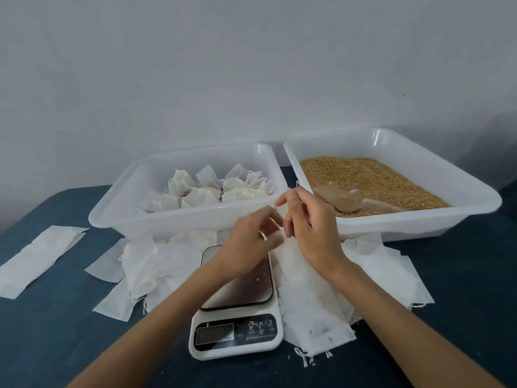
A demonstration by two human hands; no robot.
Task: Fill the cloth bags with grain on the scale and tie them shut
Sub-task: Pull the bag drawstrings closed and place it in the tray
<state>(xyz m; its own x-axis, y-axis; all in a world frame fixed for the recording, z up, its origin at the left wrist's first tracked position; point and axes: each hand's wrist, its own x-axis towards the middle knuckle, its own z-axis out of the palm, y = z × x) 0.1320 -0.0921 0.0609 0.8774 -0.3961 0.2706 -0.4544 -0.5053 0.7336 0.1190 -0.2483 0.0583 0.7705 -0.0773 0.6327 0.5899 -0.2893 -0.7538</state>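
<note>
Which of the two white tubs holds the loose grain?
The right-hand tub, nearer the right hand: loose brown grain and a clear scoop lie in it. The left-hand tub holds only tied cloth bags.

A dark blue tabletop (56,331) carries two white trays (179,219) side by side. Before them lie a scale (237,331) and flat cloth bags (36,259).

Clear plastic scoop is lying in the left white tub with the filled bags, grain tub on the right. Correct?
Not quite. In the head view the clear plastic scoop lies in the right white plastic tub, on the tan grain. The left white plastic tub holds only the tied white cloth bags.
</note>
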